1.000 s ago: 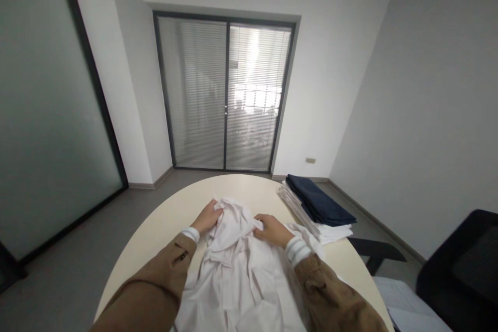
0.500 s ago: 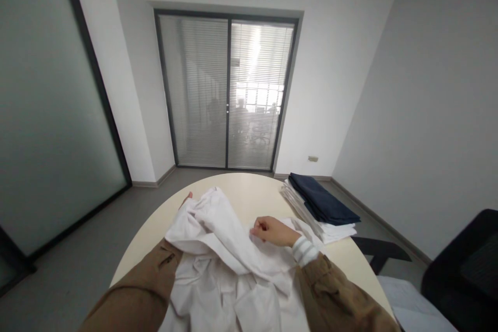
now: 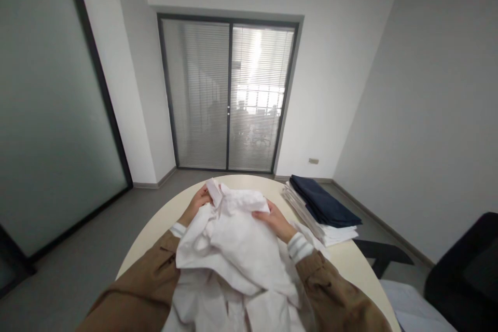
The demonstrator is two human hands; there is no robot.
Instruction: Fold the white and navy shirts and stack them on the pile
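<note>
A crumpled white shirt (image 3: 237, 249) lies bunched on the round cream table (image 3: 155, 231) in front of me. My left hand (image 3: 198, 203) grips the shirt's upper left edge, near a cuff or collar piece that sticks up. My right hand (image 3: 273, 219) is closed on the cloth at the upper right of the bunch. Both hands hold the fabric lifted a little above the table. Brown sleeves with striped cuffs cover my forearms.
A stack of folded garments (image 3: 322, 210), dark navy on top of white, sits at the table's far right. A black chair (image 3: 462, 270) stands to the right. Glass doors with blinds (image 3: 229, 98) are ahead. White cloth (image 3: 412, 311) lies low at the right.
Both hands have gathered the shirt: the left hand came back in from the far left, and the right hand moved slightly up, so the cloth is now bunched between them.
</note>
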